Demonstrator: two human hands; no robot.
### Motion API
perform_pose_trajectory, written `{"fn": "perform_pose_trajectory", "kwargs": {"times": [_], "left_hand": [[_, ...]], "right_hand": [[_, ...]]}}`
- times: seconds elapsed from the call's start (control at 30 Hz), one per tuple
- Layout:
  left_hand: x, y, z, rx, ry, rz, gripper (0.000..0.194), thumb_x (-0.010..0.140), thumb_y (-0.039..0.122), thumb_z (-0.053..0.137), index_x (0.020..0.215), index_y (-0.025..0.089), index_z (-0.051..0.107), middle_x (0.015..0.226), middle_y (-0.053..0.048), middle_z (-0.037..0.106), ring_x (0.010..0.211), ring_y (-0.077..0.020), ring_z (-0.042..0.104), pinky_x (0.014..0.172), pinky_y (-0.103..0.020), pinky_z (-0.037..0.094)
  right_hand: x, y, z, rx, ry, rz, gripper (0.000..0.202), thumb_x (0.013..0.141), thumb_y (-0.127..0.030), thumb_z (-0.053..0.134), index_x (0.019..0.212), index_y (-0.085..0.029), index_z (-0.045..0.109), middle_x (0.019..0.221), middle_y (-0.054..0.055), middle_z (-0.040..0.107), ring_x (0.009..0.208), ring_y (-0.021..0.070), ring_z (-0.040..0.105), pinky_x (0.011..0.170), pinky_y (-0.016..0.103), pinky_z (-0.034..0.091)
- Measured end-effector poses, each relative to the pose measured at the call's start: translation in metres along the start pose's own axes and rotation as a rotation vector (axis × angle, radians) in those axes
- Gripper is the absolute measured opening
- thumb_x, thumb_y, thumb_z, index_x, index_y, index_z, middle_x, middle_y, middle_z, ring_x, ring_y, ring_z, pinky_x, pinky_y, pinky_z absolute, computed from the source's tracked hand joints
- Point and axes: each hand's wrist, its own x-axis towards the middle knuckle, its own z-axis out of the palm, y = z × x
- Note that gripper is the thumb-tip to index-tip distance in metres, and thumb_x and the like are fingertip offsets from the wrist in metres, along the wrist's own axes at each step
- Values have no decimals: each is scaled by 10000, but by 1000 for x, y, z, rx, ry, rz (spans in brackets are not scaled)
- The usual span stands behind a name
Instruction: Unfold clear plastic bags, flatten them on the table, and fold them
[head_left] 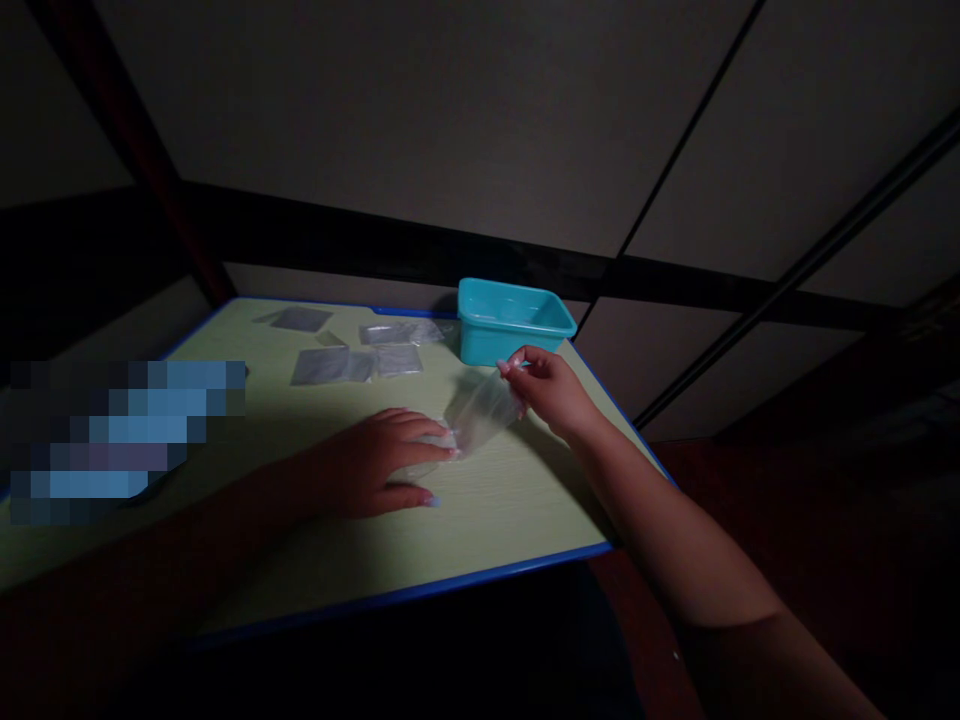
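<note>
Bag [484, 412], thin translucent film, on near side of teal bin [495, 343]. Right hand [551, 390] close to bin's near wall, thumb and fingers pinched shut on bag's raised end. Left hand [375, 465] farther from bin, fingers extended and open over bag's other end, no closed grip; probably there to steady film and keep it stretched. Flat grey packets [320, 366] on table [517, 520], left of bin, likely spread for separate access.
</note>
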Motion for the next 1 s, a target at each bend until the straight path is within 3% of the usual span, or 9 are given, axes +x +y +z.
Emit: {"fn": "perform_pose_trajectory", "kwargs": {"times": [0.23,0.57,0.77,1.0], "left_hand": [[1,2,1,-11,-5,-8,526,824,480,577,1271,204,552,1305,-137,545,1206,-305,480,1016,-446,324],[6,5,8,22,-18,-19,577,836,519,541,1325,215,504,1353,-145,493,1218,-309,459,1019,-451,309],[7,5,11,51,-37,-43,574,843,532,522,1324,219,501,1368,-145,479,1209,-313,459,1023,-493,290],[9,8,7,-97,90,-43,494,846,454,544,1274,206,531,1277,-120,551,1181,-264,472,1006,-413,355]], "right_hand": [[-1,0,4,8,38,-142,390,662,-502,709,666,-175,496,635,-44,484,582,83,416,547,224,307],[-7,-4,17,278,34,30,419,596,-513,753,666,-190,496,617,-50,491,575,94,426,549,227,306],[-6,-3,25,356,59,49,400,595,-472,767,636,-186,490,540,-75,429,483,68,337,474,220,217],[-7,-2,32,512,-4,127,378,577,-421,788,659,-175,511,555,-65,493,514,73,421,513,211,292]]}}
